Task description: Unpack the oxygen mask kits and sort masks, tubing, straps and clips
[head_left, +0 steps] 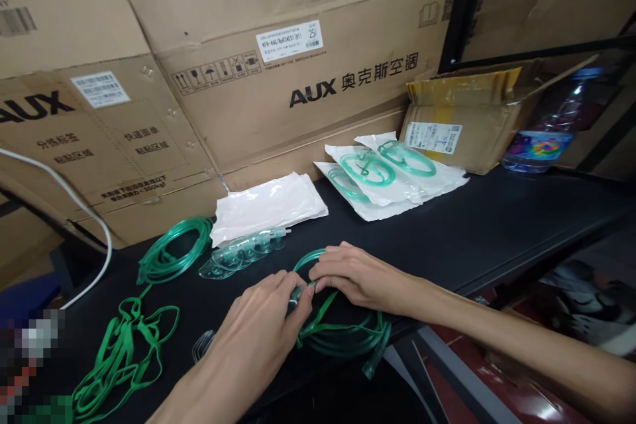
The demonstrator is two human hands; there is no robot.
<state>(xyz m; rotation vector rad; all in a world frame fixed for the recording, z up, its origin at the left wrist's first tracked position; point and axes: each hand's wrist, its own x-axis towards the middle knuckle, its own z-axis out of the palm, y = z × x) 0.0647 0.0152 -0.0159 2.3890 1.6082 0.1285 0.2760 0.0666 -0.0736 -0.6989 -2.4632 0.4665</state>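
My left hand [253,321] is closed on a clear greenish oxygen mask [294,299], mostly hidden behind the fingers. Against its edge my right hand [350,271] pinches, fingertips meeting the left thumb. A green elastic strap [325,311] runs up under the right fingers and seems to be in that pinch; the exact grip is hidden. Below both hands a coil of green tubing [342,343] lies at the table's front edge, its connector end [368,368] hanging over. A clear plastic piece [202,346] shows beside my left wrist.
Nested clear masks [243,255] lie before white packets [268,205]. To the left are coiled green tubing [176,252] and loose green straps [124,351]. Bagged tubing sets [368,175], a small carton [457,119] and a bottle [541,139] stand behind. Large cartons [238,112] line the back.
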